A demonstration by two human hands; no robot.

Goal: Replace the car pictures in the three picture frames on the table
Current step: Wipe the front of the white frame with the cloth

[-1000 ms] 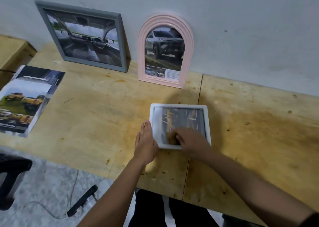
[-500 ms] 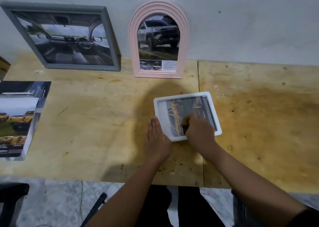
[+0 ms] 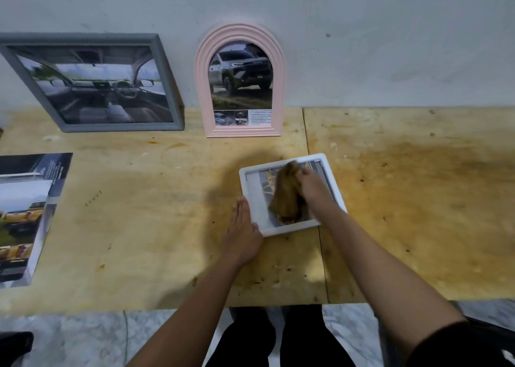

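A white picture frame [image 3: 331, 180] lies flat on the wooden table [image 3: 418, 199], with a car picture under its glass. My right hand [image 3: 313, 189] rests on the glass and presses what looks like a brown cloth [image 3: 285, 196] against it. My left hand [image 3: 242, 227] lies flat on the table, fingers together, touching the frame's lower left edge. A grey frame [image 3: 164, 82] with a car-interior picture and a pink arched frame [image 3: 276, 60] with a pickup picture lean upright against the wall.
A stack of car brochure pages [image 3: 25, 216] lies at the table's left edge. A seam [image 3: 306, 132] splits the tabletop in two boards. Below the near edge are my dark trousers [image 3: 250, 338] and a marble floor [image 3: 83, 338].
My right hand has slid from the frame's near edge toward its far edge, and the brown cloth now shows beside it. The camera has swung to face the wall more squarely. My left hand stays at the frame's edge.
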